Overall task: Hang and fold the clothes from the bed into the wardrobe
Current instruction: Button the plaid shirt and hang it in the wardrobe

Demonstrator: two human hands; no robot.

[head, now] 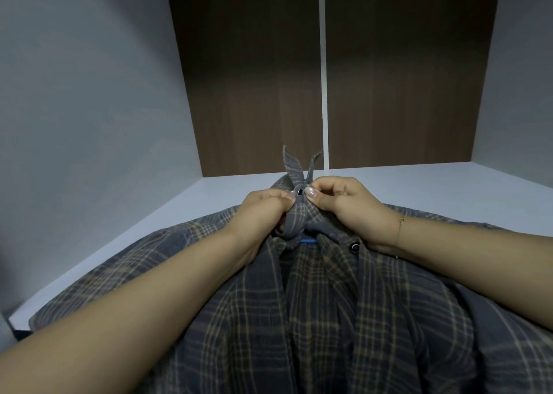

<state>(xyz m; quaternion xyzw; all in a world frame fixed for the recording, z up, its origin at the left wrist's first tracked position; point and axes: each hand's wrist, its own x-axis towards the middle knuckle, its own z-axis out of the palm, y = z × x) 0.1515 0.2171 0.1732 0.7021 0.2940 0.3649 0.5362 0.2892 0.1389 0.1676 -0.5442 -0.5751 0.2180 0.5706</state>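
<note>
We are buttoning the plaid shirt (314,304) collar over the blue hanger (308,241) | left hand (263,211) and right hand (344,205) both pinching the collar | hanging, remaining clothes pending, we judge

A dark plaid shirt (314,304) lies spread on a white shelf (419,190) inside the wardrobe (254,79), with a short section of blue hanger (308,241) visible at its neck opening. The left hand (263,211) and the right hand (344,205) both pinch the gathered collar at the top button (300,190). The two collar points stand upright above the fingers, and a second dark button (355,247) lies just below the right wrist.
</note>
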